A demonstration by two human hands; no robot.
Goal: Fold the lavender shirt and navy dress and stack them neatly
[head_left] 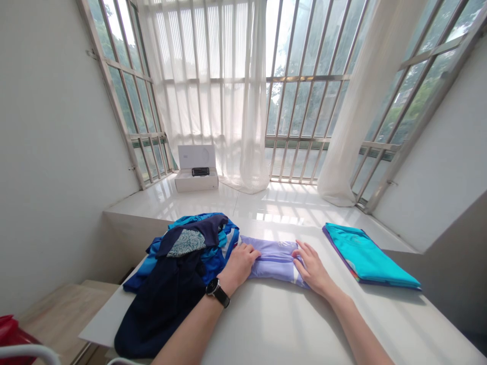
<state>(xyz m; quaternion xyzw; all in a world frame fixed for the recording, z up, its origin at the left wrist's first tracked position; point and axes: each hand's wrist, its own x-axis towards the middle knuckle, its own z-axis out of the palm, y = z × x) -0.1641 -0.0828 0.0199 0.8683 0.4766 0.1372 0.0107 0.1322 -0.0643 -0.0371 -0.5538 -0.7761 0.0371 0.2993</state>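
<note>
A lavender garment (274,257), folded into a narrow bundle with a crease along its middle, lies on the white table in front of me. My left hand (240,263), with a black watch (218,292) on the wrist, curls its fingers over the bundle's left end. At the right end my right hand (310,265) touches the cloth with its fingers apart. Left of the bundle is a loose heap of clothes, with a dark navy garment (167,299) on top and blue ones (215,261) under it. To the right lies a neat stack topped by a turquoise garment (369,256).
The white table (258,324) meets a glossy window ledge (297,203). An open white box (197,183) with a black device (200,172) stands there. Sheer curtains (243,126) hang before barred windows. Something red (15,337) shows at lower left.
</note>
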